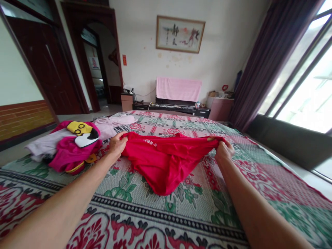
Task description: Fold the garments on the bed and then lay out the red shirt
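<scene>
floral bed (181, 211), red garment (166, 157), clothes pile (72, 145)

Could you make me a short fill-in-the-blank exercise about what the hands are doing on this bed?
1. Both hands hold a soft cloth garment coloured ____.
2. The left hand grips the garment's ____ end as the person sees it.
3. The right hand and the left hand hold the garment over a flower-patterned ____.
4. The heap of pink clothes lies nearest the ____ hand.

Missing words: red; left; bedspread; left

Bright daylight from window (308, 83) at right, glare there, wide-angle edge distortion, sharp focus
</scene>
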{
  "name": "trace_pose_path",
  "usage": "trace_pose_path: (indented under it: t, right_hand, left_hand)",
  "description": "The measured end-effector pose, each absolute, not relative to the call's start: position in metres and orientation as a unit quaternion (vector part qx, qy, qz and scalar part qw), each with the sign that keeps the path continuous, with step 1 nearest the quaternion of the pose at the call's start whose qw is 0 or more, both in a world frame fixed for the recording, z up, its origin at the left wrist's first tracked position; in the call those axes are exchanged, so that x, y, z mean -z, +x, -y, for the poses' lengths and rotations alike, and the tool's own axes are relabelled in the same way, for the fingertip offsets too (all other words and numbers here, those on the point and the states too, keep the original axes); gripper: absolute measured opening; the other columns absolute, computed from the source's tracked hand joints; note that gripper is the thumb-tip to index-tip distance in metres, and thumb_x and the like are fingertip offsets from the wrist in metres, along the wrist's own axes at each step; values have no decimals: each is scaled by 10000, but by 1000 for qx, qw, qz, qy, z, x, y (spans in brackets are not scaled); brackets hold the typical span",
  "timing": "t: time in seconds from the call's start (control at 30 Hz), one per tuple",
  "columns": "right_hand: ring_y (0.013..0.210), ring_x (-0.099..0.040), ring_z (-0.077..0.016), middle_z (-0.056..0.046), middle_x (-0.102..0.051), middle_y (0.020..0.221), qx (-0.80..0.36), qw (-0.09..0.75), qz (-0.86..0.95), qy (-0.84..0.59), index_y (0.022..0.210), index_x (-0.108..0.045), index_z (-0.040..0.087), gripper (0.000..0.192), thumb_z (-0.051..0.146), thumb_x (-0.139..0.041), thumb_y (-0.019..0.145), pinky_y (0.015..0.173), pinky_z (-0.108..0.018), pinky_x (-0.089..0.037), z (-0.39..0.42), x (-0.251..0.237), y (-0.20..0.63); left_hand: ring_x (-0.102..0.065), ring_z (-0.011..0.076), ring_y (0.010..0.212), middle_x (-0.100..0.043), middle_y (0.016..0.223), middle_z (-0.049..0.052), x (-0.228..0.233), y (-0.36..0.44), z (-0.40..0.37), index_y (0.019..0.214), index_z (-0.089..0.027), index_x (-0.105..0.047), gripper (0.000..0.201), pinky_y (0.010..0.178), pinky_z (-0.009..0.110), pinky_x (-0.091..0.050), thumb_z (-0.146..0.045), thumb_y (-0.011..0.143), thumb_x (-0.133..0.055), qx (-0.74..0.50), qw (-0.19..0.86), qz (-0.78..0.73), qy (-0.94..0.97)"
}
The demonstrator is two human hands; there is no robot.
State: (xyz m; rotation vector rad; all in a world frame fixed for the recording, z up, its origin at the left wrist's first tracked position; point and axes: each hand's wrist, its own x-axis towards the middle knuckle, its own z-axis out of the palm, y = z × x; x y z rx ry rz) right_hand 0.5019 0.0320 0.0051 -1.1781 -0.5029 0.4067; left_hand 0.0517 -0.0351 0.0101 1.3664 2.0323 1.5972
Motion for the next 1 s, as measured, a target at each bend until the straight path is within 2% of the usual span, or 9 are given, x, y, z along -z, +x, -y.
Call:
trace_pose_path:
  t: [0.13,0.2,0.27,0.33,0.47,0.63,0.73,0.87,1.0]
  right_hand:
    - [627,-549,-143,-5,-592,730,-151,731,344,-569,903,-628,156,283,223,-520,649,598,-279,-498,-25,-7,495]
    - [768,-595,-186,-42,-633,860,-67,685,438,-579,922,-648,169,303,236,-551,642,714,-340,-517,-15,-12,485]
    - [908,-601,-220,-75,-641,985,22,630,548,-550,947,-657,185,299,234,-537,678,818,-388,-501,-3,-21,469]
    - [925,-611,-214,-81,-656,986,26,570,662,-486,937,-665,189,256,232,-512,737,832,-377,-498,9,-31,450]
    - [823,-630,-188,-56,-692,902,-44,370,840,-395,899,-685,211,196,346,-574,810,800,-340,-504,27,-40,415]
    - [873,-617,-210,-63,-695,930,22,246,874,-418,919,-692,219,220,328,-675,730,823,-362,-482,30,-29,401]
    - [782,-624,-176,-45,-702,828,-17,295,854,-428,813,-689,202,124,243,-589,752,757,-304,-478,26,-28,403]
    - [624,-580,-155,-6,-652,667,-137,501,686,-510,787,-666,189,209,341,-526,751,577,-255,-454,14,-39,420]
    - [493,-465,-131,29,-498,536,-207,660,465,-552,713,-584,190,213,391,-514,723,446,-240,-383,-6,-42,458]
  left_hand:
    - [-651,239,891,-718,977,59,-11,46,36,1100,-203,-678,422,799,325,-508,-250,702,-548,-502,55,-724,470]
    - [-619,266,1026,-697,1064,88,-13,47,37,1086,-190,-675,431,926,363,-473,-187,674,-548,-472,-14,-715,515]
    - [-575,269,1120,-663,1144,114,-15,52,39,1071,-166,-671,423,1010,372,-426,-167,673,-528,-465,-82,-675,567]
    - [-578,250,1112,-666,1127,110,-18,58,42,987,-165,-690,332,1026,350,-416,-207,711,-511,-455,-103,-620,631]
    - [-636,202,994,-713,1000,57,-24,70,50,777,-206,-702,233,955,292,-460,-385,773,-553,-334,40,-512,791]
    - [-535,232,1217,-606,1287,76,-26,73,55,948,-212,-713,385,1051,318,-387,-508,708,-660,-170,143,-476,851]
    - [-492,248,1266,-537,1368,91,-27,71,56,1026,-211,-698,459,1080,335,-354,-522,689,-677,-137,149,-479,854]
    - [-479,261,1280,-529,1379,91,-28,69,55,1033,-223,-700,460,1089,356,-343,-532,694,-671,-141,167,-482,848]
    - [-478,252,1282,-537,1374,94,-21,67,51,1036,-228,-704,426,1100,374,-327,-501,713,-654,-156,170,-479,847]
